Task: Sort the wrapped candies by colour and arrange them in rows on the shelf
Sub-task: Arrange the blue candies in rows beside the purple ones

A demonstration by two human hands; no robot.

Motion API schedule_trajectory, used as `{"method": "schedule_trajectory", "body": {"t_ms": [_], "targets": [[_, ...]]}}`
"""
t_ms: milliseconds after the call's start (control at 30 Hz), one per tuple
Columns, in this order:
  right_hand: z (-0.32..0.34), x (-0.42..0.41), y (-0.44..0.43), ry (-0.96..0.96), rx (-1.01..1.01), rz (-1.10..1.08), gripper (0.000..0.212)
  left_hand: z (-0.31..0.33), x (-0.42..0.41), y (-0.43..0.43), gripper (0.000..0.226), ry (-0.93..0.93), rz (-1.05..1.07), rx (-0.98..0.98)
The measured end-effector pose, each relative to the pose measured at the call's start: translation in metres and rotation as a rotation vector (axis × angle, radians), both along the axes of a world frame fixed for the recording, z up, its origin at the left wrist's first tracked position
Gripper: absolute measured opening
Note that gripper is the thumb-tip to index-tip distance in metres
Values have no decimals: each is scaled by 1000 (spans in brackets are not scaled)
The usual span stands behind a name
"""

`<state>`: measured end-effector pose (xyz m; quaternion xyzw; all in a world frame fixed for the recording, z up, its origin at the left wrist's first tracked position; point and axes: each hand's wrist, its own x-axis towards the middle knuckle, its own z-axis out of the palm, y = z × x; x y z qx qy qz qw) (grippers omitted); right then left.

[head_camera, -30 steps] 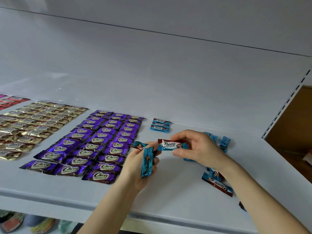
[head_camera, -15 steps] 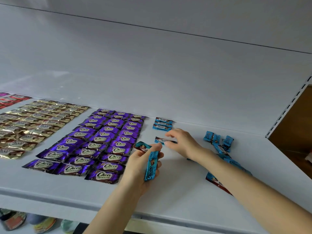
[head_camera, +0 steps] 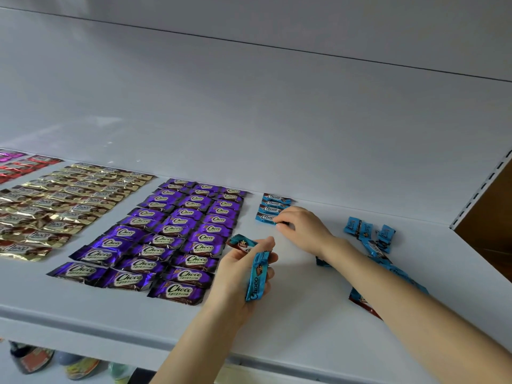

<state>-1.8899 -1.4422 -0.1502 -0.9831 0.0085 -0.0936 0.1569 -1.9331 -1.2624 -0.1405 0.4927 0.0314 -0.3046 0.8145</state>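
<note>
Under the right grip [head_camera: 300, 227] lies a blue candy [head_camera: 265, 217].

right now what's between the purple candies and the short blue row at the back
Just a narrow bare strip of white shelf, in the head view. The left hand holding blue candies sits nearer the front.

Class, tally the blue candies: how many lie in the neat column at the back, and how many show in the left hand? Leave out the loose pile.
Column candies: 4
Held candies, left hand: 2
Total: 6
</note>
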Motion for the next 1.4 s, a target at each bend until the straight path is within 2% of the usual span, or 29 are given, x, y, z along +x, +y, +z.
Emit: {"method": "schedule_trajectory", "body": {"t_ms": [833, 933, 1033, 1133, 1200, 1300, 1367, 1400], "targets": [[-8, 18, -11, -47, 29, -54, 28, 0, 1, 0, 13, -14, -1, 22], [3, 13, -8, -119, 118, -61, 27, 0, -1, -1, 10, -64, -7, 63], [28, 0, 5, -208, 356, -7, 19, 1, -4, -2, 5, -139, -33, 110], [59, -23, 28, -39, 602, 174, 7, -1, -6, -2, 6, -195, -66, 144], [71, -34, 43, 120, 581, 264, 4, -2, -7, -3, 8, -243, -95, 171], [71, -41, 54, 179, 408, 336, 8, -1, -9, -3, 4, -275, -111, 168], [72, -45, 52, 192, 460, 304, 7, -1, -9, -3, 3, -272, -109, 162], [73, -47, 49, 191, 507, 287, 15, 0, -9, -3, 7, -274, -111, 170]]}}
